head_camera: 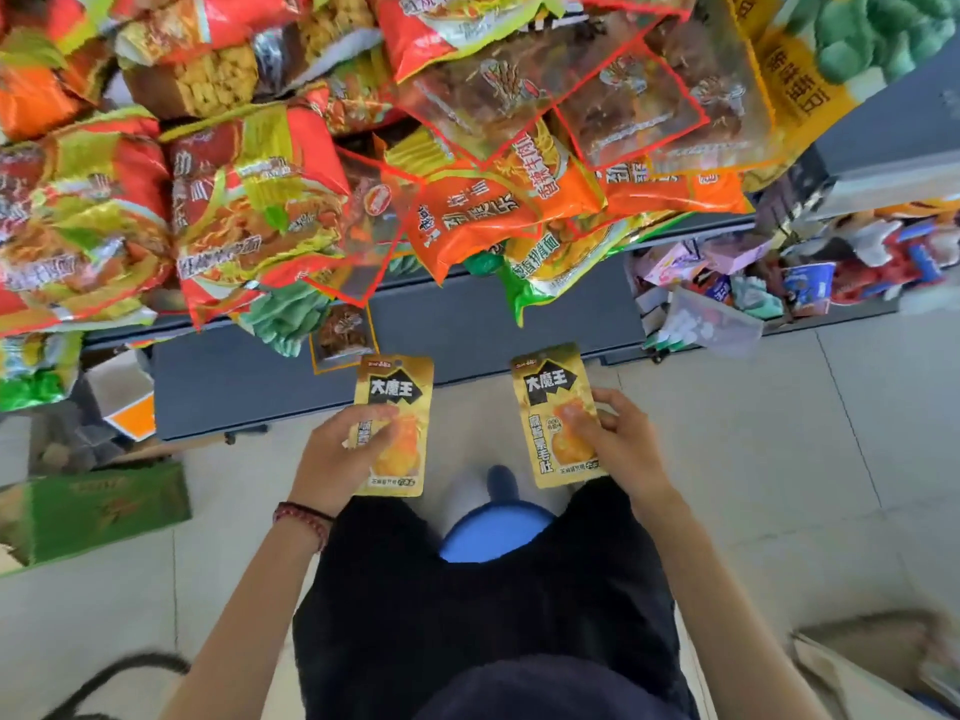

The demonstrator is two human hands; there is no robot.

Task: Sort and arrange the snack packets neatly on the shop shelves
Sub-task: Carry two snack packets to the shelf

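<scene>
A gold packet (394,389) is pinched in the left hand (347,457), its fingers curled. A second packet (545,402) is gripped likewise by the right hand (621,446), above the floor (779,459). Beyond, snack bags (260,200) are heaped on the shelf (467,314).

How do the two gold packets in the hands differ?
Pose: the left gold packet stands nearly upright, while the right gold packet leans with its top toward the left.
Grip: the left hand covers the left gold packet's lower left side. The right hand pinches the right gold packet at its right edge, so more of its print shows.
Shared: same gold wrapper and black label, seemingly the same size.
</scene>
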